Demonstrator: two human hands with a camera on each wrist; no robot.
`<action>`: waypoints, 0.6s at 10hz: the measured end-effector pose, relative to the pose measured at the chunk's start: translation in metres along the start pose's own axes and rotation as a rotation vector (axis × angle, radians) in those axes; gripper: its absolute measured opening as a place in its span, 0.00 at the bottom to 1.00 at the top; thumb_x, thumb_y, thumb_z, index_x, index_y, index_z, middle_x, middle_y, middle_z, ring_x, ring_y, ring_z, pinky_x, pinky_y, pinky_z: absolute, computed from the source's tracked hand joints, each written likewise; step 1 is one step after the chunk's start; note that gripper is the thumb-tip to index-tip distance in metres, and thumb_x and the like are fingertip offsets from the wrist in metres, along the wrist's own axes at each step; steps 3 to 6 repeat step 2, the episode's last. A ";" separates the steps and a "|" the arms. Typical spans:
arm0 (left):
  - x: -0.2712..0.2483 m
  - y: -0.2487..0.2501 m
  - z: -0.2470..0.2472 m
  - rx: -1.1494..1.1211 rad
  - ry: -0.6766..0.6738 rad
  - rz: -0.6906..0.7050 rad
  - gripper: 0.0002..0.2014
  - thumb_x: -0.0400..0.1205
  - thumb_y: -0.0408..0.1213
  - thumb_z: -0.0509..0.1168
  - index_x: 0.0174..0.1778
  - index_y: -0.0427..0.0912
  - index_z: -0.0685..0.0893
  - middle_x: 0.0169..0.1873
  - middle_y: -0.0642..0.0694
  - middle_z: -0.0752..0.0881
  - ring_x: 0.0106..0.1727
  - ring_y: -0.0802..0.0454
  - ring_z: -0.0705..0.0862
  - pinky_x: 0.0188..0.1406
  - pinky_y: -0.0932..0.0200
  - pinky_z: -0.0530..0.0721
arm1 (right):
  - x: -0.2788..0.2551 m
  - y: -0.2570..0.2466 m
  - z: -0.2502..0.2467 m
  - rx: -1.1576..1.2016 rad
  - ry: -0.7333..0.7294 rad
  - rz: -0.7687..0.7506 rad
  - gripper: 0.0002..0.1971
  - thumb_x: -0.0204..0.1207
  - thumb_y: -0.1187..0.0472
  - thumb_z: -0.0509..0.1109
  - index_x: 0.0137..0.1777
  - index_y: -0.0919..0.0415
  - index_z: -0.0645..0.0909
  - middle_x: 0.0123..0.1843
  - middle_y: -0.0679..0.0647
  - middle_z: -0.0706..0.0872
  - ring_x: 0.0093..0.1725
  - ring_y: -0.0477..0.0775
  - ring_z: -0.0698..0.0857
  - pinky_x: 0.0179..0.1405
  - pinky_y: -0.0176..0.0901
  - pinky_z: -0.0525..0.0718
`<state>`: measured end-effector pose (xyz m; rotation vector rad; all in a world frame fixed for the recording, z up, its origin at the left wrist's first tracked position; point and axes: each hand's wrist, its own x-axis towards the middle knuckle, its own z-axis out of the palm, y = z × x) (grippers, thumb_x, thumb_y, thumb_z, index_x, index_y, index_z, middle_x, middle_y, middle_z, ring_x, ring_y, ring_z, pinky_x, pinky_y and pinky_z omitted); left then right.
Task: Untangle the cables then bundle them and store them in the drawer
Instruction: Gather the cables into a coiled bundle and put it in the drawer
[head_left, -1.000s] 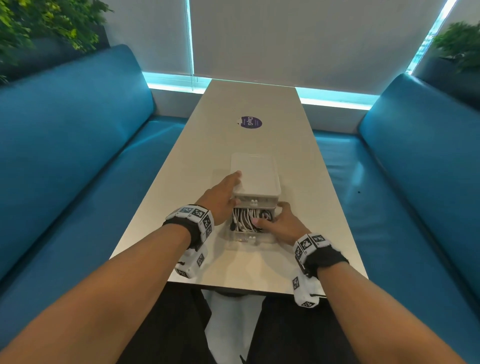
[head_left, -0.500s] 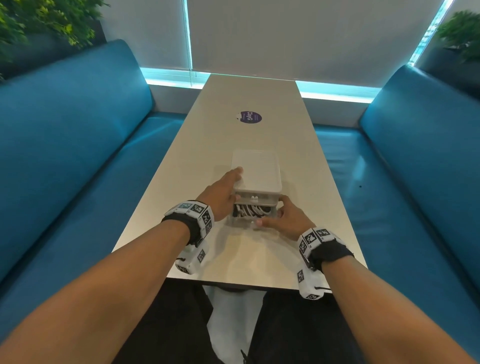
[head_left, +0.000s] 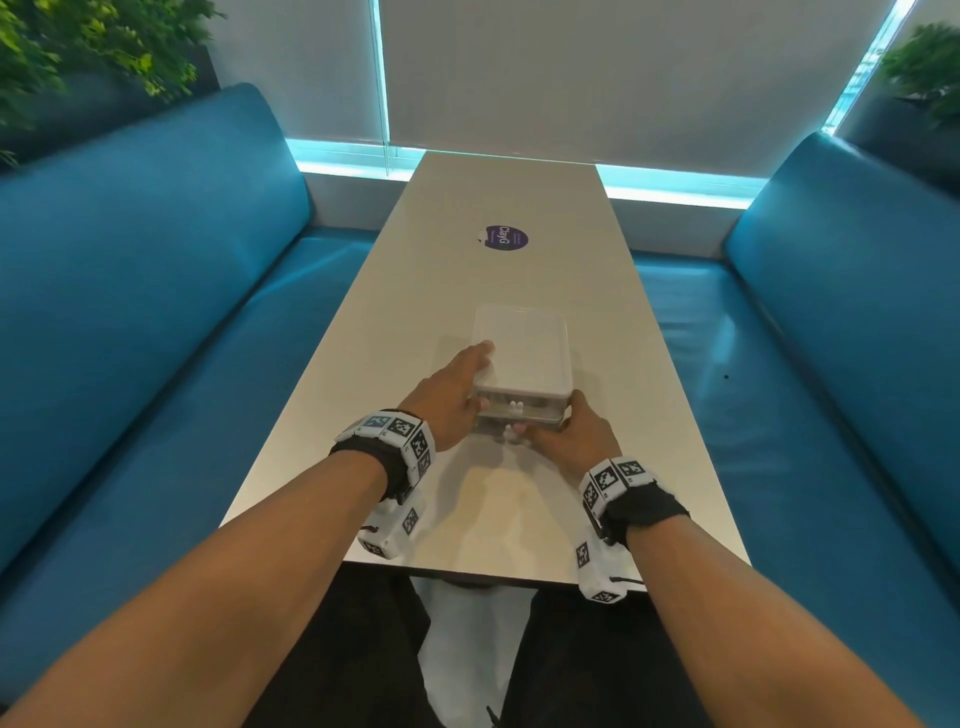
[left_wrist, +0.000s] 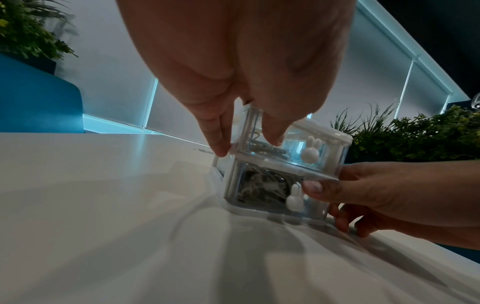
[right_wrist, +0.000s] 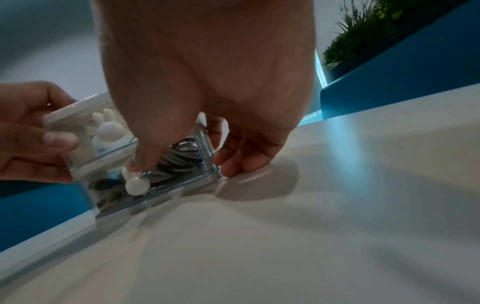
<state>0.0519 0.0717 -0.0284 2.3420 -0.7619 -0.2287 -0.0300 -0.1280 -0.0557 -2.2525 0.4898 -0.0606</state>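
A small clear drawer unit (head_left: 521, 358) with a white top stands on the pale table (head_left: 519, 197), near the person's edge and about midway across it. It has two stacked drawers, each with a white rabbit-shaped knob. The lower drawer (left_wrist: 272, 191) sits pushed in, flush with the frame, and the grey and white cables (right_wrist: 179, 162) lie coiled inside it, visible through the clear walls. The left hand (head_left: 449, 397) grips the unit's left side, thumb on the front corner and fingers (left_wrist: 218, 131) laid along the left wall. The right hand (head_left: 571, 439) is at the unit's near right corner: its thumb presses on the lower rabbit knob (right_wrist: 137, 183) while the other fingers (right_wrist: 239, 160) curl loosely beside the right wall, their tips touching the table. The upper drawer (left_wrist: 306, 144) is closed too; its contents are hard to make out. A purple round sticker (head_left: 505, 238) lies farther along the table, and blue benches (head_left: 156, 322) run along both sides
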 end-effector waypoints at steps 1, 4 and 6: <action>-0.002 0.006 -0.001 -0.008 -0.005 0.003 0.36 0.87 0.29 0.60 0.87 0.56 0.52 0.82 0.53 0.70 0.78 0.44 0.75 0.78 0.49 0.71 | -0.005 -0.005 -0.001 -0.005 0.023 0.000 0.33 0.64 0.37 0.81 0.60 0.51 0.71 0.47 0.48 0.85 0.43 0.52 0.85 0.40 0.41 0.79; -0.005 0.007 0.003 -0.078 0.031 0.008 0.38 0.87 0.28 0.59 0.88 0.54 0.48 0.83 0.53 0.67 0.77 0.44 0.76 0.77 0.48 0.73 | -0.010 -0.006 0.002 0.005 0.050 0.003 0.32 0.68 0.40 0.79 0.65 0.55 0.71 0.48 0.49 0.84 0.45 0.54 0.84 0.40 0.41 0.76; -0.005 0.007 0.003 -0.078 0.031 0.008 0.38 0.87 0.28 0.59 0.88 0.54 0.48 0.83 0.53 0.67 0.77 0.44 0.76 0.77 0.48 0.73 | -0.010 -0.006 0.002 0.005 0.050 0.003 0.32 0.68 0.40 0.79 0.65 0.55 0.71 0.48 0.49 0.84 0.45 0.54 0.84 0.40 0.41 0.76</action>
